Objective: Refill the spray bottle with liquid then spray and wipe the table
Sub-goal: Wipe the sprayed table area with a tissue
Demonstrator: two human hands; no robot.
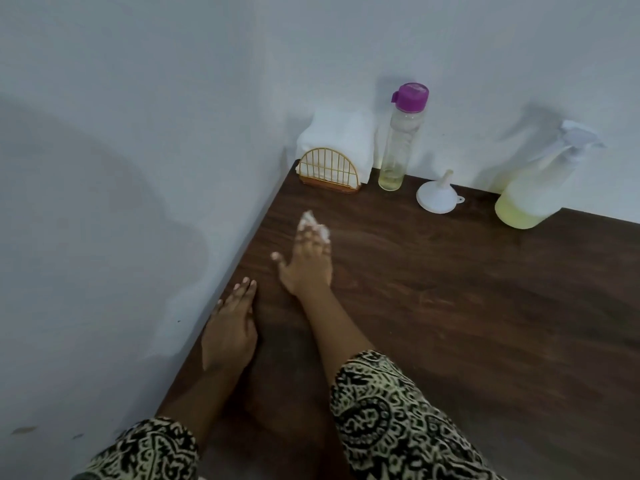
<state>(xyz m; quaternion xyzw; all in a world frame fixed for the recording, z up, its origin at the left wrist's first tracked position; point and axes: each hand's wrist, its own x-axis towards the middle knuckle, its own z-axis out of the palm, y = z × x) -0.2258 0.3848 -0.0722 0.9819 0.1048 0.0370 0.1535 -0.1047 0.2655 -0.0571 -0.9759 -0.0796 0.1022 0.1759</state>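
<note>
while the right hand (306,261) reaches toward 12 o'clock over the dark wooden counter (467,306), its fingers lie stretched over a crumpled white tissue (313,221) and press it to the surface, with the thumb spread off toward 9 o'clock. the hand is blurred, so whether any finger curls round the wad is hard to say, but they look straight. the left hand (230,329) rests at about 7 o'clock of it, palm down along the counter's left edge beside the wall (121,168). its fingers are straight and close together, and it holds nothing. both forearms come up from 6 o'clock out of black-and-cream patterned sleeves (381,417).

the spray bottle (530,192) stands at 2 o'clock on the counter's far edge by the wall, well apart from both hands. it looks tilted in this wide view, with its white trigger head on and pale yellow liquid filling its lower part. at its 9 o'clock side, a white funnel (437,197) sits mouth down with the spout pointing up. a tall clear bottle (394,147) with a purple cap stands upright near 12 o'clock, with only a little yellowish liquid at its bottom. just beside it, at 11 o'clock in the far corner, a gold wire napkin holder (329,169) holds a stack of white napkins (337,136).
</note>
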